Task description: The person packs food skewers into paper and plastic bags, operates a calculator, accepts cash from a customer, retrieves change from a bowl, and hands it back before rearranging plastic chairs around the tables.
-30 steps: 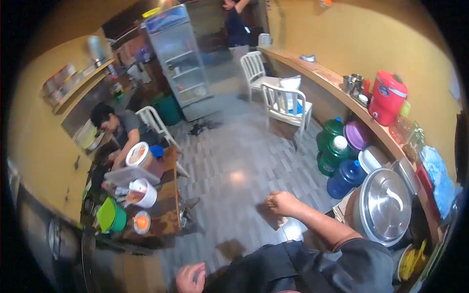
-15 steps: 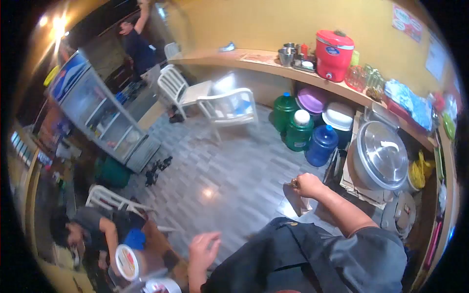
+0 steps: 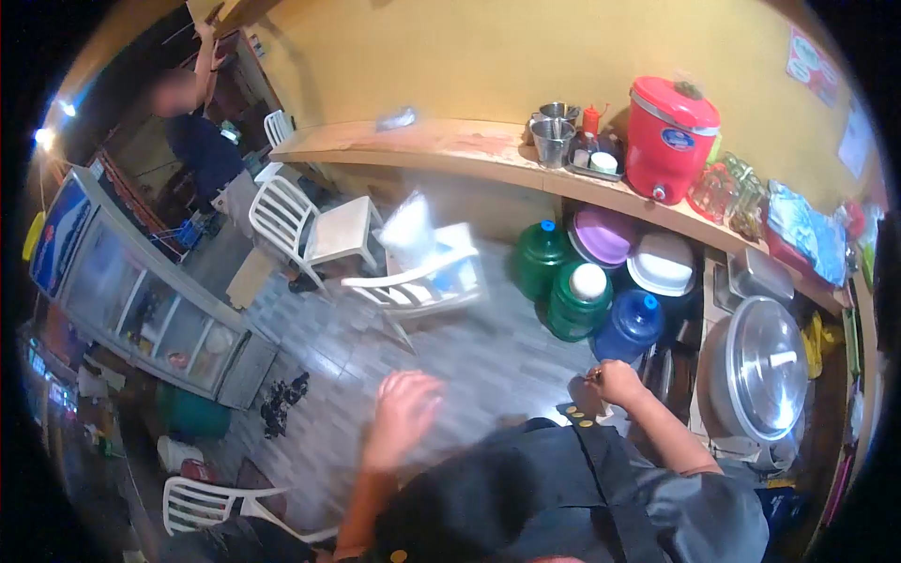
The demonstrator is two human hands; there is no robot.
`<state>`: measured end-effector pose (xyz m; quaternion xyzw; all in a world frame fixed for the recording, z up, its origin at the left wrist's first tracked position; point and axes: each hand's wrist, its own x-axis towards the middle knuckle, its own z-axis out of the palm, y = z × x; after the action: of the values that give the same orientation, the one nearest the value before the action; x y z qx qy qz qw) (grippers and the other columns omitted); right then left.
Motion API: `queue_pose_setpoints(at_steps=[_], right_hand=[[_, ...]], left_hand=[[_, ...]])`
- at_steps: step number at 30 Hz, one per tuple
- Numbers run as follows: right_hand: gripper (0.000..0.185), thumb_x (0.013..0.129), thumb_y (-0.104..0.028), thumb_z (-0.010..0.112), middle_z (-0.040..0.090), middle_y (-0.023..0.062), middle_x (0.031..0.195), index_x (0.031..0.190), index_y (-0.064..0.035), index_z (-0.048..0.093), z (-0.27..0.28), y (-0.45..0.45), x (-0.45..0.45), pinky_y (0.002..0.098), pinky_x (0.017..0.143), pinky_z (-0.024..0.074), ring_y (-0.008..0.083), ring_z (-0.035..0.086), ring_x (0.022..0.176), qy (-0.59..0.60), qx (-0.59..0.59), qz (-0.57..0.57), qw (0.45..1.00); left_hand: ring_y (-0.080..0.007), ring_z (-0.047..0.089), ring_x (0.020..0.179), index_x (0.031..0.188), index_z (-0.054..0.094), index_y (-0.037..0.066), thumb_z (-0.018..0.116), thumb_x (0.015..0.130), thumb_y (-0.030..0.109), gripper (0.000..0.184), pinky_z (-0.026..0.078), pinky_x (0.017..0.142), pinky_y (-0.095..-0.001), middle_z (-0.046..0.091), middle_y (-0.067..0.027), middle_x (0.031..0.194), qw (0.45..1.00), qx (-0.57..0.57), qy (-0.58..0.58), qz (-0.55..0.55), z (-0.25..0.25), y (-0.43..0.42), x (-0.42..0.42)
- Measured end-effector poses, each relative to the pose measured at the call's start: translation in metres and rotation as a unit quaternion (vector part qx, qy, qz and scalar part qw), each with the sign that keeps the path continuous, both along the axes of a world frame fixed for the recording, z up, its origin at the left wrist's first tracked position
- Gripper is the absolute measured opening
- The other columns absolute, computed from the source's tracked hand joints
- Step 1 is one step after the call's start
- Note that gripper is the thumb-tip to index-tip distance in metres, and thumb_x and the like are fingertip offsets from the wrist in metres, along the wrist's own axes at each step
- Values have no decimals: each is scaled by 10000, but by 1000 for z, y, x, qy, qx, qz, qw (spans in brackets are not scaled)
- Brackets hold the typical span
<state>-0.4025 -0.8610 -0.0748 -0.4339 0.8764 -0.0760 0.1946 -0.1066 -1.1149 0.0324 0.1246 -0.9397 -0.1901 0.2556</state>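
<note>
Head view — wearer's two hands (image 3: pixel 407 413), three jugs (image 3: pixel 627 328)

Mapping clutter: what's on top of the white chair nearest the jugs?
A white bag and something blue; the backrest hides parts of both and of the seat.

Glossy red plastic cooler (image 3: pixel 668 150), shiny metal cup (image 3: pixel 552 145), wooden shelf (image 3: pixel 450 147), smooth plastic jug (image 3: pixel 627 330).
</note>
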Motion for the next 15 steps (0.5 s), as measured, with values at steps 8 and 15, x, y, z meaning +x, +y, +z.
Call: queue_pose_setpoints(at_steps=[8,15], right_hand=[[143,747,-198,650,625,119,863,869,-131,684,30,-94,-32,413,700,506,316,624,784,15,-151,-56,987],[165,706,-104,673,622,123,895,870,-99,674,41,-129,3,395,723,494,332,605,816,10,-176,-266,948]], left_hand=[[-302,527,980,1004,617,85,651,763,129,247,393,880,-381,598,-105,1010,991,73,44,100,-58,-232,-98],[-321,528,1002,1085,564,72,683,762,226,377,402,872,-414,585,-141,1028,988,78,11,135,-130,-437,-254]])
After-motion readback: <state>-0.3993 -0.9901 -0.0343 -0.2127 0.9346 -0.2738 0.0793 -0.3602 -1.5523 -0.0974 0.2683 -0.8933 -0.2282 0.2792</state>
